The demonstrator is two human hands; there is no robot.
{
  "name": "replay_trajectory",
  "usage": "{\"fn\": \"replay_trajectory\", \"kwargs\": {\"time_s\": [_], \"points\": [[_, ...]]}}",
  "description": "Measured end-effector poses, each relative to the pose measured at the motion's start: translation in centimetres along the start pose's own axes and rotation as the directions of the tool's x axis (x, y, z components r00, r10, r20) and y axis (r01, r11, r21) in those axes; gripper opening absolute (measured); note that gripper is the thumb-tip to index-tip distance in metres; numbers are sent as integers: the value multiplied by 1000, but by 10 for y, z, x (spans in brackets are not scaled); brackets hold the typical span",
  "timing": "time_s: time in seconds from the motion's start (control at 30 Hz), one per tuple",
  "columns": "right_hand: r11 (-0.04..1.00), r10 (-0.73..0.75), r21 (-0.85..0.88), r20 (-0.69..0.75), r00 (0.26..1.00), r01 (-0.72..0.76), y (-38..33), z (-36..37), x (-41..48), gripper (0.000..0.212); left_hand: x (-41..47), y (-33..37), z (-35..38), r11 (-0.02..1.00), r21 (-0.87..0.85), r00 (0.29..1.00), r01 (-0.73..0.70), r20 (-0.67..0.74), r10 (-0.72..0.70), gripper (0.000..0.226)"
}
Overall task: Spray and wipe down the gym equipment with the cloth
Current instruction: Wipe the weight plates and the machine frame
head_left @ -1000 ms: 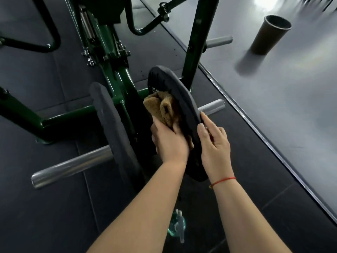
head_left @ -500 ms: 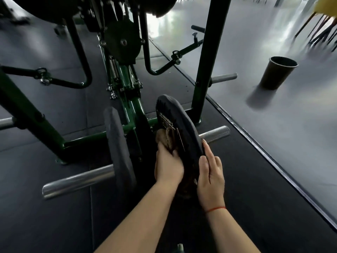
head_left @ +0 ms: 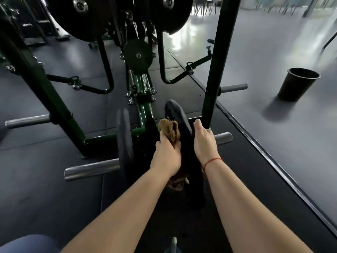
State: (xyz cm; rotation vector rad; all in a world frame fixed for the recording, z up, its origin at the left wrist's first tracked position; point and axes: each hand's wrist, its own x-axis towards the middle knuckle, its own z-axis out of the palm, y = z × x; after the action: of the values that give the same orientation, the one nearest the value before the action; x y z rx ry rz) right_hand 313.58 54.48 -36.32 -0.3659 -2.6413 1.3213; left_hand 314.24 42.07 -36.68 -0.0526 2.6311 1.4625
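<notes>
A black weight plate (head_left: pixel 176 114) sits on a silver peg (head_left: pixel 222 137) of the green machine frame (head_left: pixel 144 114). My left hand (head_left: pixel 166 156) grips a bunched brown cloth (head_left: pixel 169 131) against the plate's left face. My right hand (head_left: pixel 204 142) rests with straight fingers on the plate's right face and rim. A second black plate (head_left: pixel 124 136) hangs on the opposite peg (head_left: pixel 91 169) to the left. The top of a spray bottle (head_left: pixel 174 242) shows at the bottom edge, between my forearms.
A dark upright post (head_left: pixel 218 61) rises just behind the right plate. Large black plates (head_left: pixel 80 17) hang at the top. A black bin (head_left: pixel 299 84) stands on the grey floor at right. A raised strip (head_left: pixel 264 154) divides the black mat from that floor.
The view has tilted up, showing more of the machine. My left hand has drawn the cloth up the plate's face, so more cloth shows. My right hand stays on the plate's right side.
</notes>
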Motion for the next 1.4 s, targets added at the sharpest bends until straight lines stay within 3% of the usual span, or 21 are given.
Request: {"fn": "replay_trajectory", "kwargs": {"time_s": [0.07, 0.13, 0.27, 0.33, 0.43, 0.57, 0.67, 0.8, 0.93, 1.1, 1.17, 1.3, 1.4], "points": [[996, 7, 85, 65, 998, -12, -17, 6, 10, 62, 4, -4, -1, 997, -62, 999, 35, 34, -33, 78], [975, 77, 202, 72, 994, -90, -24, 12, 7, 54, 7, -8, -3, 994, -97, 997, 47, 67, -40, 76], [917, 132, 372, 56, 990, -144, -20, 14, -7, 54, -2, -7, -8, 989, -147, 998, 8, 55, 0, 45], [918, 122, 375, 43, 992, -129, -13, 17, -8, 54, -2, -12, -5, 986, -153, 997, -61, -50, 54, 38], [908, 135, 400, 2, 991, -125, -2, 22, -10, 55, -10, -5, -2, 980, 5, 955, -201, -222, 197, 48], [869, 191, 463, 11, 982, -174, 7, 27, -15, 63, -17, 7, 10, 958, 189, 930, -217, -257, 262, 70], [837, 237, 505, 15, 971, -212, 9, 27, -17, 61, -7, 14, 19, 965, 219, 935, -143, -288, 205, 79], [872, 161, 473, -28, 987, -129, 6, 24, -16, 46, 13, 24, 13, 958, 219, 903, -184, -346, 253, 80], [860, 154, 498, -38, 987, -115, 10, 23, -22, 44, 66, 36, -9, 999, 45, 958, -24, -286, 36, 72], [837, 198, 525, -28, 980, -154, 21, 29, -36, 42, 60, 6, 9, 982, -180, 965, -59, -264, 9, 60], [828, 248, 525, -29, 968, -197, 21, 27, -37, 40, 49, -23, 28, 955, -295, 979, -8, -198, -54, 58], [950, 203, 265, -127, 971, -164, -16, 9, -21, 47, 12, -74, 67, 893, -437, 991, 111, -15, -130, 58], [988, 86, 141, -131, 988, -67, -46, 12, 5, 44, 5, -87, 76, 855, -508, 994, 102, 17, -108, 63]]}}
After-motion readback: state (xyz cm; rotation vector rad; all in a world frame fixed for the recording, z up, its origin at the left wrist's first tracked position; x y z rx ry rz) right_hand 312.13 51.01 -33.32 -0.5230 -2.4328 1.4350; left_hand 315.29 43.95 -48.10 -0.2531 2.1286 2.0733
